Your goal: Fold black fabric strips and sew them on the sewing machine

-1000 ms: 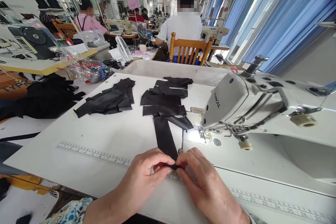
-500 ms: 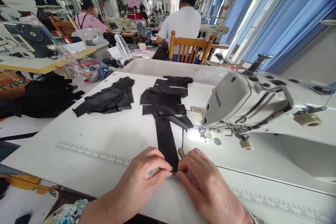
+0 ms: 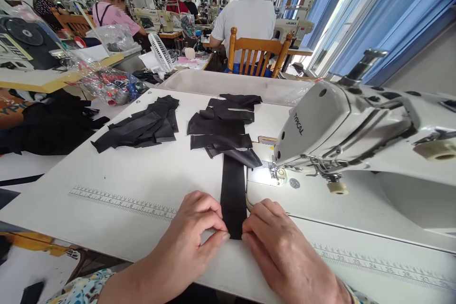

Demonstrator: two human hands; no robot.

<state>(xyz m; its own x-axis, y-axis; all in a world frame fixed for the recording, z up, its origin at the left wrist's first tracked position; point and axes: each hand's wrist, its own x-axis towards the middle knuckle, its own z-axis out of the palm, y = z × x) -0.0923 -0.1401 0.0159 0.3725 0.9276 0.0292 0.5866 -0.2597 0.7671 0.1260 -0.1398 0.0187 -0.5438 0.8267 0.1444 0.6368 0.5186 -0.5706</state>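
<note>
A long black fabric strip point(image 3: 233, 190) lies flat on the white sewing table point(image 3: 142, 180), running from my hands toward the needle area. My left hand point(image 3: 194, 228) pinches the strip's near left corner with curled fingers. My right hand point(image 3: 276, 242) pinches its near right corner. Behind the strip lie a stack of black fabric pieces point(image 3: 223, 126) and a second pile of black strips point(image 3: 140, 126) to its left. The white sewing machine point(image 3: 342, 123) stands to the right, its lit presser foot point(image 3: 276, 173) just right of the strip.
A printed ruler scale point(image 3: 117, 199) runs along the table front. Black cloth point(image 3: 50, 123) is heaped on the left. A person in white sits on a wooden chair point(image 3: 258, 57) beyond a white tray point(image 3: 228, 88). Other workers sit far left. Blue curtains point(image 3: 384, 14) hang right.
The strip's near end, bunched between my fingers before, now lies spread flat with a hand at each corner. The strip has straightened and shifted slightly right.
</note>
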